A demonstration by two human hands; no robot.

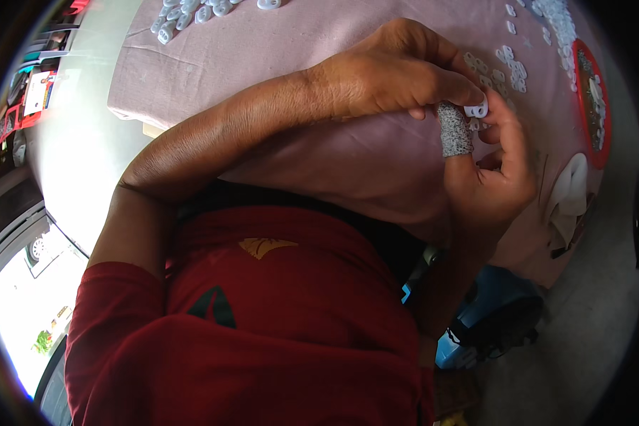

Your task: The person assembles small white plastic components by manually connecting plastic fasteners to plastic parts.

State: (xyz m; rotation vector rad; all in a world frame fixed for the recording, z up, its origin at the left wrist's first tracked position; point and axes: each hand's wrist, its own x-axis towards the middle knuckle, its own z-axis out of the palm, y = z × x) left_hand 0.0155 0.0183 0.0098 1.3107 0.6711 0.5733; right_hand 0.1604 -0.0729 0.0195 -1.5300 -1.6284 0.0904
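Note:
Just above the cloth-covered table, a small white plastic piece with two holes is pinched between my two hands. My left hand reaches in from the left, its thumb and fingertips pressed together at the piece's upper edge. From below, my right hand holds the same piece between index finger and thumb. A grey speckled wrap covers the right thumb. Beyond my fingers, several similar white pieces lie loose on the cloth, partly hidden by the hands.
A pink tablecloth covers the table. More white pieces are piled at the far left, and others at the far right. A red-rimmed tray and a crumpled white cloth sit along the right edge. Below is something blue.

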